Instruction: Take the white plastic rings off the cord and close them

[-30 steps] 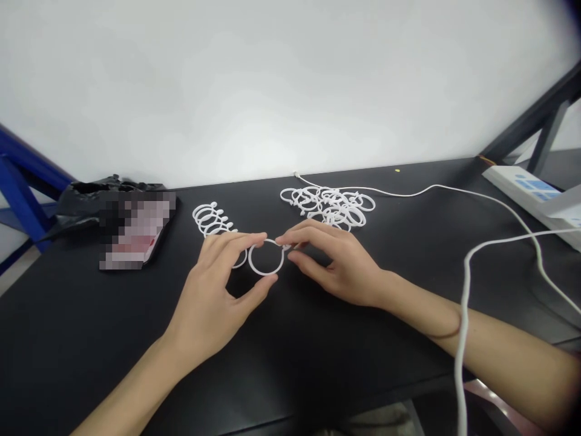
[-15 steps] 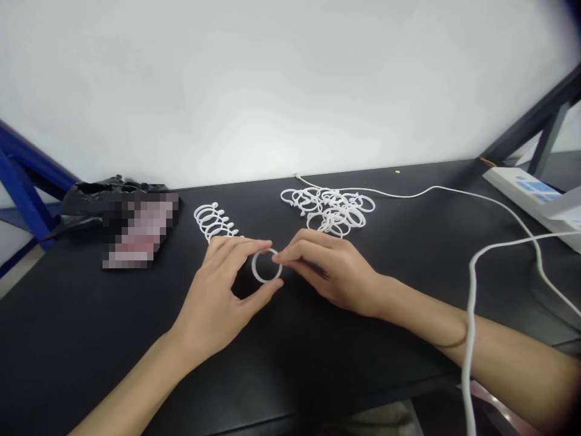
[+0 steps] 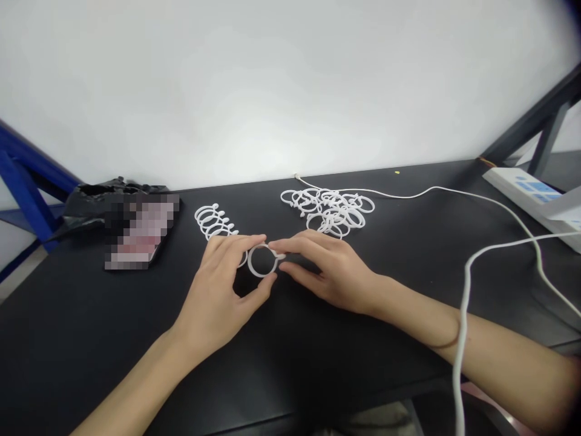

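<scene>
My left hand (image 3: 220,281) is closed on a white plastic ring (image 3: 250,266) with a small tab, thumb below and fingers above, a little over the black tabletop. At the ring's right side is my right hand (image 3: 333,266), its thumb and index finger apart around the tab (image 3: 280,256). The index fingertip lies close to the ring's upper edge; contact is unclear. Behind my left hand, a row of similar white rings (image 3: 206,219) overlaps on the table, its near end partly hidden by my fingers. A loose pile of more such rings (image 3: 338,212) lies beyond my right hand.
A phone-like flat object (image 3: 140,233), blurred out, rests at the left by a black plastic bag (image 3: 93,200). A white cable (image 3: 463,309) hangs across my right forearm. Another thin cable (image 3: 408,196) runs along the back toward a white device (image 3: 529,194).
My right thumb and index finger have parted, and the ring's tab now shows between them. The ring has shifted slightly left with my left hand.
</scene>
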Demonstrator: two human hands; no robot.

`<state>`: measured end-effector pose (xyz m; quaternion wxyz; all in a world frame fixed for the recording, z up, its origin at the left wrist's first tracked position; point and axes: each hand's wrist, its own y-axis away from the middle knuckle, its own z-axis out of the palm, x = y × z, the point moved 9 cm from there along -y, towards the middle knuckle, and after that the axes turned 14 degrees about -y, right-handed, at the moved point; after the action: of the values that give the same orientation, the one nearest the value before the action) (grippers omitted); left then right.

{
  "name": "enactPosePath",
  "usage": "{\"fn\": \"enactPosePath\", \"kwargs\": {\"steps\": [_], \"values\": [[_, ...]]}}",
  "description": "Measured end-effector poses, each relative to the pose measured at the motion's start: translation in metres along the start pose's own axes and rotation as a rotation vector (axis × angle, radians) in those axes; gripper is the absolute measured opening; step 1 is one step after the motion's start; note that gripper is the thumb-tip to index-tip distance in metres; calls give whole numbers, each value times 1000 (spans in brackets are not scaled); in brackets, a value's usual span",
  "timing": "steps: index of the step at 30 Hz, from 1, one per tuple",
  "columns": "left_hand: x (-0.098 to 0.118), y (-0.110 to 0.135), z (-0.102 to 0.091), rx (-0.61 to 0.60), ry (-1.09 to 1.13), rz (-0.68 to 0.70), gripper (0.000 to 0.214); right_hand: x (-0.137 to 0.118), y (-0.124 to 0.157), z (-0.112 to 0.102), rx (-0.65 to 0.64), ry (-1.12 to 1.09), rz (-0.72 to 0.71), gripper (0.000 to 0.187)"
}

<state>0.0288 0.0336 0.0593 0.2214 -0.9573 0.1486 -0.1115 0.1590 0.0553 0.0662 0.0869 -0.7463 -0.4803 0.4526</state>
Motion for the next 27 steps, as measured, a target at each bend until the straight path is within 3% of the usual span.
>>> {"fn": "enactPosePath", "kwargs": {"steps": [6, 11, 15, 19, 24, 27], "values": [[-4, 0, -1, -14, 8, -17, 30, 4, -1, -1, 11, 33, 53, 25], [-20, -3, -6, -5, -13, -113, 29, 10, 0, 2, -25, 58, 102, 27], [-53, -7, -14, -6, -84, -257, 33, 15, 1, 3, -47, 66, 142, 27], [-98, -14, -16, -113, -243, -422, 40, 21, 3, 7, -84, 56, 193, 28], [-129, -32, -8, -285, -389, -387, 52, 24, 5, 11, -134, 48, 220, 28], [-144, -38, -4, -323, -464, -381, 57, 25, 5, 11, -147, 48, 222, 28]]}}
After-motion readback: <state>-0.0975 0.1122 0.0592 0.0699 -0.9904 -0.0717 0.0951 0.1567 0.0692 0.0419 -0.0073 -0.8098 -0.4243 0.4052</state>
